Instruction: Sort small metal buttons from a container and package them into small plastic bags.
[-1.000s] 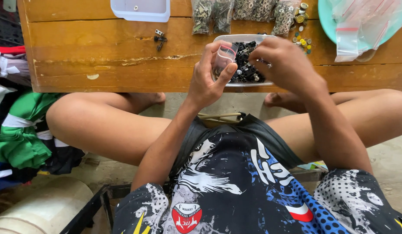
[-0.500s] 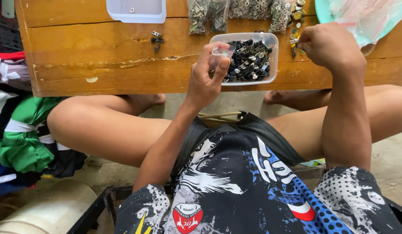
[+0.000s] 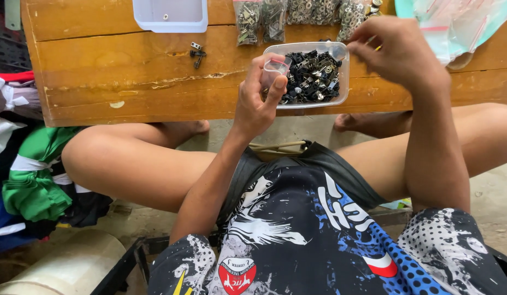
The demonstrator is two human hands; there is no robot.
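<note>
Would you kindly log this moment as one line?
left hand: holds small clear bag | right hand: above parts tub | wooden bench

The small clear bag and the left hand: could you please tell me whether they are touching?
Touching. The head view shows the left hand pinching the small clear bag between thumb and fingers, above the clear tub of dark metal parts.

I see a small clear plastic bag (image 3: pixel 276 70) pinched in the left hand (image 3: pixel 259 104), at upper centre of the frame. Behind it a clear rectangular tub (image 3: pixel 341 54) holds dark metal parts. Along the top edge lies a row of clear packets (image 3: pixel 302 16) of small hardware. At upper right, loose clear bags (image 3: pixel 461 24) with red strips lie on the worktop (image 3: pixel 127 82). At upper left sits a white tray (image 3: pixel 171 15).
</note>
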